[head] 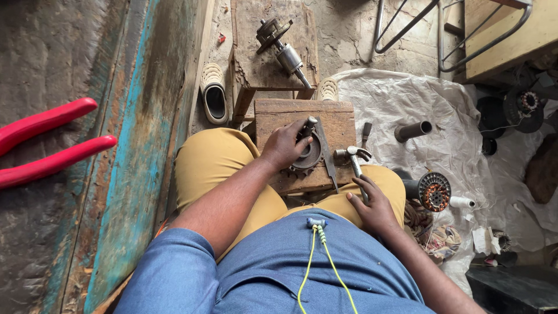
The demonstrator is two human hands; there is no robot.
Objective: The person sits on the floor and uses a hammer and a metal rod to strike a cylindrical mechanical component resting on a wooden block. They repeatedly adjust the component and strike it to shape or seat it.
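Observation:
My left hand [285, 145] grips a round toothed metal part with a short shaft [308, 152] and presses it onto a worn wooden block [337, 119] between my knees. My right hand [372, 204] is closed around the handle of a claw hammer [352, 157], whose head lies on the block's right edge. A flat metal bar [326, 152] lies across the block beside the toothed part.
A motor rotor with a shaft [283, 49] rests on a second wooden stool farther away. Red plier handles [52, 145] lie at left. On the white sheet at right are a metal tube [414, 130], a copper-wound stator [434, 191] and other motor parts. A sandal [214, 93] sits nearby.

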